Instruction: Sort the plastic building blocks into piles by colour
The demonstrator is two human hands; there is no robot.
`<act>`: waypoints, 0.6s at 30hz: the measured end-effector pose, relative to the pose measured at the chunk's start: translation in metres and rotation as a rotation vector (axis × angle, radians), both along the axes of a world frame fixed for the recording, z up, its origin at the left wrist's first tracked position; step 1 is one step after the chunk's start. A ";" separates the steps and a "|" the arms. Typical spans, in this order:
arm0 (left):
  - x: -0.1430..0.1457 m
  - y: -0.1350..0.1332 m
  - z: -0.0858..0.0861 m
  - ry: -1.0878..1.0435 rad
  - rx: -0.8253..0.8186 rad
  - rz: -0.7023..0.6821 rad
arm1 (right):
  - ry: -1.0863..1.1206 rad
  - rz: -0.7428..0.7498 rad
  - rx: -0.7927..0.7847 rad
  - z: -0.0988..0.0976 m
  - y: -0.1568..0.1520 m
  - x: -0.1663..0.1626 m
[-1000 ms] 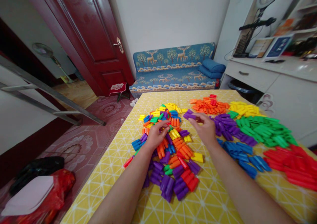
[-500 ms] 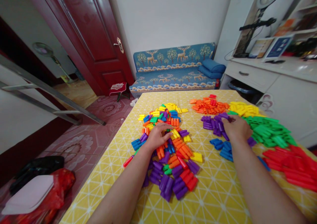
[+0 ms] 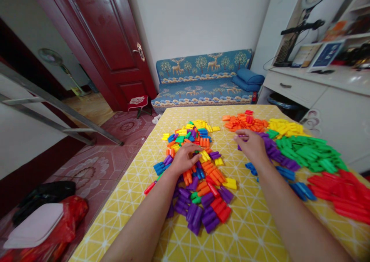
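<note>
My left hand (image 3: pixel 185 159) lies on a mixed pile of coloured plastic blocks (image 3: pixel 206 200) in the middle of the yellow tablecloth (image 3: pixel 243 235), fingers stretched over orange and yellow pieces. My right hand (image 3: pixel 252 145) hovers at the left edge of the purple block pile (image 3: pixel 279 156), fingers loosely extended toward the mixed pile; purple blocks show just by its fingertips, and I cannot see it gripping any.
Sorted piles lie on the right: orange (image 3: pixel 245 124), yellow (image 3: pixel 285 127), green (image 3: pixel 310 153), blue (image 3: pixel 291 179), red (image 3: pixel 343 194). A blue sofa (image 3: pixel 202 80) stands behind the table, a white cabinet (image 3: pixel 332 111) at right, and a metal ladder (image 3: pixel 58 107) and red bag (image 3: pixel 66 223) at left.
My right hand carried a purple block from the mixed pile to the purple pile, then came back left to that pile's edge. My left hand stayed on the mixed pile.
</note>
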State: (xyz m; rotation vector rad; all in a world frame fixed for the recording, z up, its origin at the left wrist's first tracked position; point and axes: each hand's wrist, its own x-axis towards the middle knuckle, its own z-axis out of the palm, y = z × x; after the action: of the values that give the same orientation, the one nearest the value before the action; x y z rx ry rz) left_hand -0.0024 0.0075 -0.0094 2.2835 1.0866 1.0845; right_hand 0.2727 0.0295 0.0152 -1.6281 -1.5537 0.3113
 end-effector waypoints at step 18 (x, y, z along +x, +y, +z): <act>0.000 -0.005 0.006 0.113 -0.001 -0.075 | -0.326 0.320 -0.194 -0.023 -0.024 -0.068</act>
State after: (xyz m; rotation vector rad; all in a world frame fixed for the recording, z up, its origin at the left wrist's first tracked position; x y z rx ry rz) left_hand -0.0025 0.0028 -0.0038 2.3895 1.0340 0.9353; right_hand 0.2049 0.0055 -0.0081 -1.6332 -2.0956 0.3904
